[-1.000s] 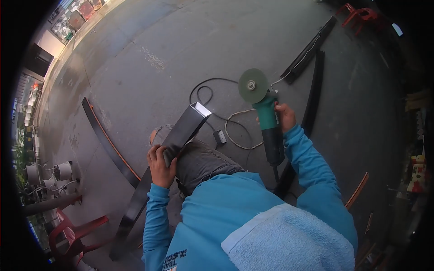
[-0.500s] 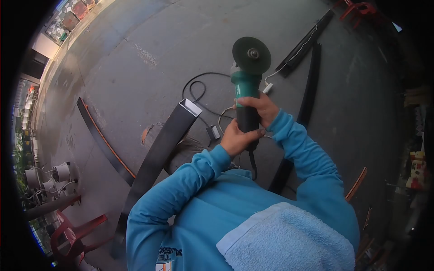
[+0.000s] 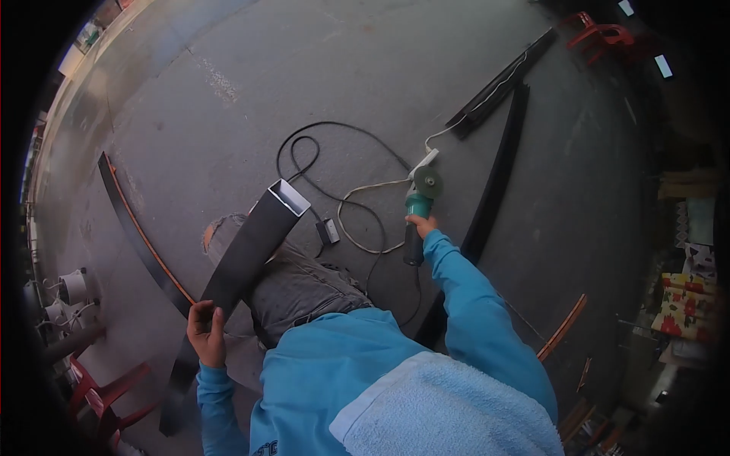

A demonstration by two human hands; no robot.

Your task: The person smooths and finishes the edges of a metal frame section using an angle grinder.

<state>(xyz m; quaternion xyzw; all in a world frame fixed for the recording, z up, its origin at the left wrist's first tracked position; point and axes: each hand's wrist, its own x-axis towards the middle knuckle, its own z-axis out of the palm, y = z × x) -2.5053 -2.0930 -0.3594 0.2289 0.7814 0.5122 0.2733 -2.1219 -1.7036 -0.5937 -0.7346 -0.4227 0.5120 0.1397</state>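
My left hand (image 3: 207, 332) grips a long black rectangular steel tube (image 3: 247, 252) that rests across my knee, its open end tilted up and away from me. My right hand (image 3: 420, 225) reaches out low and holds the green angle grinder (image 3: 417, 199) by its body, down at the concrete floor. The grinder's disc faces up, and its black cable (image 3: 332, 156) loops over the floor behind it. I wear a blue long-sleeved top and grey trousers.
More black steel lengths lie on the concrete: a curved strip (image 3: 133, 232) at left, and two bars (image 3: 496, 76) at upper right. Red plastic chairs stand at lower left (image 3: 103, 391) and top right (image 3: 601, 32). Clutter lines the right edge.
The grinder was raised and gripped by both hands; now my right hand alone has lowered it to the floor. My left hand has gone back to gripping the tube, further down.
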